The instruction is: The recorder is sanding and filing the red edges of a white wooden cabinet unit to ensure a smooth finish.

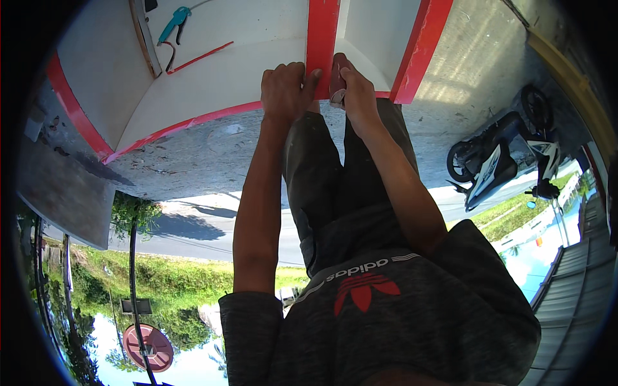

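Observation:
A white cabinet-like box (257, 61) with red edges lies in front of me. A broad red divider edge (321, 45) runs toward me down its middle. My left hand (286, 91) is closed at the near end of this divider, fingers curled and thumb against the red face; its fingertips are partly hidden. My right hand (360, 96) grips a folded piece of reddish-brown sandpaper (337, 82) and presses it along the divider's right side. Inside the left compartment lie a teal air blow gun (174, 26) and a thin red strip (201, 56).
A red-edged side panel (421, 51) bounds the box on the right. A parked motorbike (499, 151) stands on the concrete to the right. At the left is a grey board (67, 193). Behind me are a road (193, 225), grass and a round red sign (148, 347).

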Available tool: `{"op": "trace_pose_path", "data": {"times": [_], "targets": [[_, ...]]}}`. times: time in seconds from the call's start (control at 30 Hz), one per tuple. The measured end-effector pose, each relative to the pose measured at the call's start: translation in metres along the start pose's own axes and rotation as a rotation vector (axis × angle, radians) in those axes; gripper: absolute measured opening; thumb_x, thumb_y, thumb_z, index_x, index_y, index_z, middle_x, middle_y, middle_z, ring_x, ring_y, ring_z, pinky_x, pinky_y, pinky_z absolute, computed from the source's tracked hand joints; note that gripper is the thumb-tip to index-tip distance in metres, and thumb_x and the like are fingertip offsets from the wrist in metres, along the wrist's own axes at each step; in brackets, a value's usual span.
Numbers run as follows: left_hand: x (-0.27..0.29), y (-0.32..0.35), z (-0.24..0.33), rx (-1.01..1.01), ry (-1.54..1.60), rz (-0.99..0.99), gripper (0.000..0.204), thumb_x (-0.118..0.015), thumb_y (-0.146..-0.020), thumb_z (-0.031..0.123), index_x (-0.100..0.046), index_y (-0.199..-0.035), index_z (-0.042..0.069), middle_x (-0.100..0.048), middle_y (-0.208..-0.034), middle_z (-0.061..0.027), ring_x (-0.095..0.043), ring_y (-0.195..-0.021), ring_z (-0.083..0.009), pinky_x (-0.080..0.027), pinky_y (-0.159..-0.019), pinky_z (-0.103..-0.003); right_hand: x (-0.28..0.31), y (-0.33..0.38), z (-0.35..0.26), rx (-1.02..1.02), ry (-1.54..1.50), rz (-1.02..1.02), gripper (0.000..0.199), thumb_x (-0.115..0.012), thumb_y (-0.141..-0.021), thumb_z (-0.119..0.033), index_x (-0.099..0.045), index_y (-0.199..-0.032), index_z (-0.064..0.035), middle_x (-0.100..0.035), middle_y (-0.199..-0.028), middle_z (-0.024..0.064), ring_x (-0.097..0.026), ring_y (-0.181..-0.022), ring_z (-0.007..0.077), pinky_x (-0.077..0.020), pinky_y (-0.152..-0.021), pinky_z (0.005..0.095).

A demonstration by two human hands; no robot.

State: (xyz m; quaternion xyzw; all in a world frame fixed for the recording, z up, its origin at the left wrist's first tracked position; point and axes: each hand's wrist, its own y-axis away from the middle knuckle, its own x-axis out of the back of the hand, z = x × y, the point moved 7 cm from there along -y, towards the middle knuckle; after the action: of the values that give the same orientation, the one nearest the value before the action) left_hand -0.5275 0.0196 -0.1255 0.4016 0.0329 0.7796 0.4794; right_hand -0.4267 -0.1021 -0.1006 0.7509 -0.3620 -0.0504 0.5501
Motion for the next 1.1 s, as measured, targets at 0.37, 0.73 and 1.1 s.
{"op": "trace_pose_path", "data": {"times": [0.37, 0.73, 1.1], "targets": [[-0.004, 0.01, -0.005, 0.012, -0.009, 0.051, 0.047, -0.061, -0.098, 0.044, -0.06, -0.068, 0.008, -0.059, -0.063, -0.0107, -0.061, -0.065, -0.03, -0.042, -0.069, -0.045, -0.007, 0.002, -0.014, 0.046, 0.091, -0.011, 0.044, -0.039, -0.104, -0.026, -0.066, -0.103, 0.0073, -0.067, -0.088, 0.0126, -0.065, -0.081, 0.0194, -0.0511, -0.076, 0.0348], [-0.001, 0.005, 0.004, -0.078, -0.018, 0.228, 0.044, -0.065, -0.096, 0.042, -0.057, -0.067, 0.009, -0.055, -0.059, -0.0085, -0.057, -0.06, -0.0278, -0.039, -0.063, -0.042, -0.007, -0.015, -0.023, 0.12, 0.091, 0.039, 0.042, -0.037, -0.104, -0.024, -0.067, -0.105, 0.0059, -0.062, -0.08, 0.0122, -0.061, -0.072, 0.0188, -0.0503, -0.068, 0.0365], [-0.007, -0.002, 0.008, -0.044, -0.074, 0.084, 0.046, -0.063, -0.098, 0.043, -0.062, -0.07, 0.006, -0.061, -0.065, -0.0131, -0.06, -0.061, -0.031, -0.047, -0.062, -0.045, -0.012, -0.068, -0.006, -0.172, -0.161, -0.136, 0.038, -0.046, -0.102, -0.028, -0.067, -0.11, 0.0033, -0.068, -0.085, 0.0127, -0.065, -0.074, 0.0203, -0.0522, -0.07, 0.0372]]}}
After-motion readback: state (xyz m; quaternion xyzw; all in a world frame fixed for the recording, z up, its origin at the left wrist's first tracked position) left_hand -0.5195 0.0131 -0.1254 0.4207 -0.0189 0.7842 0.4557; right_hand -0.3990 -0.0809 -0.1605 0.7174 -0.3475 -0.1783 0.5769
